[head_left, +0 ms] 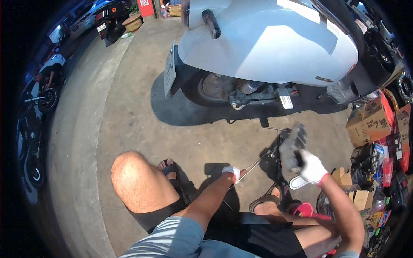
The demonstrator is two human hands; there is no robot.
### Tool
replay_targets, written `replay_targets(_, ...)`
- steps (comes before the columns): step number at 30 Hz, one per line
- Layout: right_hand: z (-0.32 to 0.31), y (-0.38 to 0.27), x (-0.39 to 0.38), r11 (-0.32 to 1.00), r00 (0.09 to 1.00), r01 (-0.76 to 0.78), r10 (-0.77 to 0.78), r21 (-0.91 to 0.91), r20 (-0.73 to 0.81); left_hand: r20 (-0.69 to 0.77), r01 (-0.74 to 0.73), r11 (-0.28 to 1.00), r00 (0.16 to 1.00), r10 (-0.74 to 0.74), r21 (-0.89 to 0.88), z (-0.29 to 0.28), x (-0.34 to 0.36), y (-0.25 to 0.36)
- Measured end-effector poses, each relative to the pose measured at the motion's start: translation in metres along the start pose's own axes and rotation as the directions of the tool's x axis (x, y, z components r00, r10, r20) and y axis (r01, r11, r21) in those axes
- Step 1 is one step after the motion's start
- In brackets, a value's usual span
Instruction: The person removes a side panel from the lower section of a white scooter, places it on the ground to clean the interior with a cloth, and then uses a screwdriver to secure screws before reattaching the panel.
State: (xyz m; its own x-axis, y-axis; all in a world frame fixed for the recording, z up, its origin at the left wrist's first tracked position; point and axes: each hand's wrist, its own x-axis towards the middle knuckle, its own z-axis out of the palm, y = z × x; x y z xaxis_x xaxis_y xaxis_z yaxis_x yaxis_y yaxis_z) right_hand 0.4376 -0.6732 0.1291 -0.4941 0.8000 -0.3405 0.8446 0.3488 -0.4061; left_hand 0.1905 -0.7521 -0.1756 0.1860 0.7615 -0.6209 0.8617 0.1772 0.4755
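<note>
My left hand [233, 175], with white material around it, is closed around thin metal rods [254, 165] that angle up toward a dark metal piece with a long rod [278, 142]. My right hand [313, 172], in a white glove, is closed on a blurred grey, dark-striped item [294, 139], perhaps a glove. A white oval object [298, 182] lies below it, beside my sandalled foot [266, 206]. Above stands a white scooter [262, 47], its rear wheel and underside parts [206, 89] showing below the bodywork.
Cardboard boxes [365, 124], bottles and assorted packages crowd the right side, with a pink container [304, 209] near my right leg. A person [48, 77] bends by a motorcycle [34, 150] at the far left. A dark scooter [107, 23] and a pot [133, 21] stand at the back.
</note>
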Motion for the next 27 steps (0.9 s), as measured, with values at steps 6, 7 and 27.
replay_targets(6,0.128,-0.03,0.073,0.975,0.993,0.102,-0.112,-0.199,-0.038,0.171,-0.341,0.82,0.94,0.295,0.459,-0.024,0.025,-0.036)
replay_targets(7,0.158,-0.068,0.093,0.97,0.976,0.169,-0.19,-0.177,-0.107,-0.337,-0.039,0.992,0.942,-0.003,-0.118,-0.036,0.017,-0.092)
replay_targets(27,0.366,-0.082,0.172,0.161,0.694,-0.123,0.719,0.979,-0.031,-0.283,0.031,0.751,0.915,-0.286,-0.66,-0.096,-0.082,-0.092)
